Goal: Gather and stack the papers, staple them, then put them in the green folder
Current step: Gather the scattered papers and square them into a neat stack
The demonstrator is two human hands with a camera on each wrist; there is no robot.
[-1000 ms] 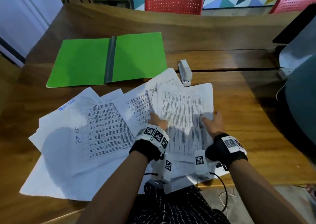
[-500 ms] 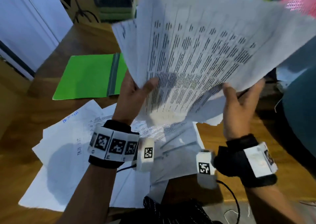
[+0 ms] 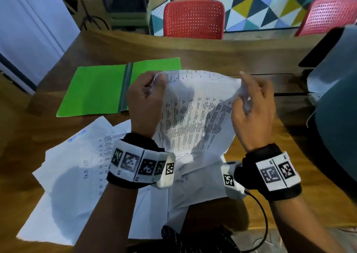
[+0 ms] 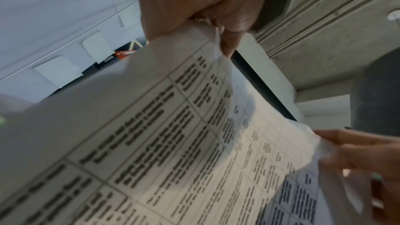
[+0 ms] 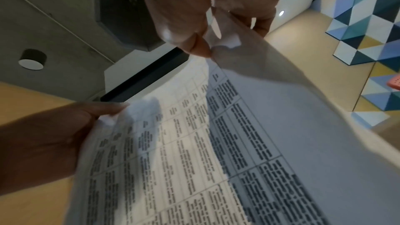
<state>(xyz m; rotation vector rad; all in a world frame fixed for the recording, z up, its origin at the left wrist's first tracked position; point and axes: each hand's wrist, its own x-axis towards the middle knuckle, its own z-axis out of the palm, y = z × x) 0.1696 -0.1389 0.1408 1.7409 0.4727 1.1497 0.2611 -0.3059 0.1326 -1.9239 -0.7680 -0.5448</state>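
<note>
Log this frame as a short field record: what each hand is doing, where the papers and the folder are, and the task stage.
left hand: pinches the top left corner of the held sheets
right hand: pinches their top right corner
held sheets: printed tables, lifted off the wooden table
loose papers: spread on the table, left of the arms
green folder: open, flat, beyond the papers
stage: gathering; no stapling yet

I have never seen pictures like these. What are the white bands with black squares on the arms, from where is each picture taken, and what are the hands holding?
No machine: a person works with bare hands. The bands carry small cameras. The wide picture comes from a head camera; the two close ones look along each wrist. The left hand and right hand each pinch a top corner of the printed sheets, lifted off the wooden table. Loose papers and an open green folder lie there.
</note>
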